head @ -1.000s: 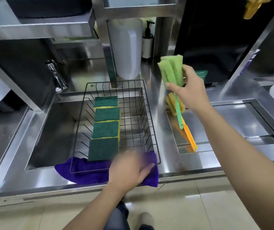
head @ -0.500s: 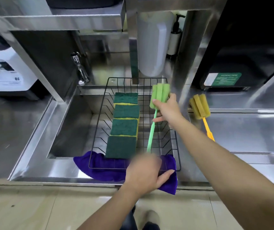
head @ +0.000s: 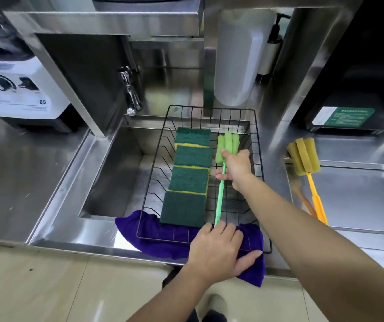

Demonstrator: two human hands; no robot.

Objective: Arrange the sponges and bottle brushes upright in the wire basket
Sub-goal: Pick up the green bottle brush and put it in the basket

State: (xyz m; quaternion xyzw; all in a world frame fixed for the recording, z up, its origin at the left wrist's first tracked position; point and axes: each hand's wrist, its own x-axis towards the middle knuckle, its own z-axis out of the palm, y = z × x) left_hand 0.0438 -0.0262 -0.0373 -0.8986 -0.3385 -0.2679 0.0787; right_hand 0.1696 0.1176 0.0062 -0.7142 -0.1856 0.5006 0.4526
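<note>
Your bench is a stainless-steel counter (head: pixel 47 182) with a recessed steel sink (head: pixel 116 168); a chrome tap (head: pixel 130 94) stands behind it, a white blender base (head: pixel 16 89) sits far left, beige floor tiles (head: pixel 70 287) run below. The black wire basket (head: pixel 259 159) rests across the sink, its near edge on a purple cloth (head: pixel 163 245). Four green-and-yellow scouring sponges (head: pixel 189 177) lean in an overlapping row along the basket's left half. Your right hand (head: pixel 236 168) is closed around the green foam-headed bottle brush (head: pixel 221 194) just below its head, inside the basket right of the sponges. Your left hand (head: pixel 218 249) lies flat, fingers spread, on the cloth and basket's near rim. A yellow foam-headed bottle brush (head: pixel 304 159) lies on the counter to the right.
</note>
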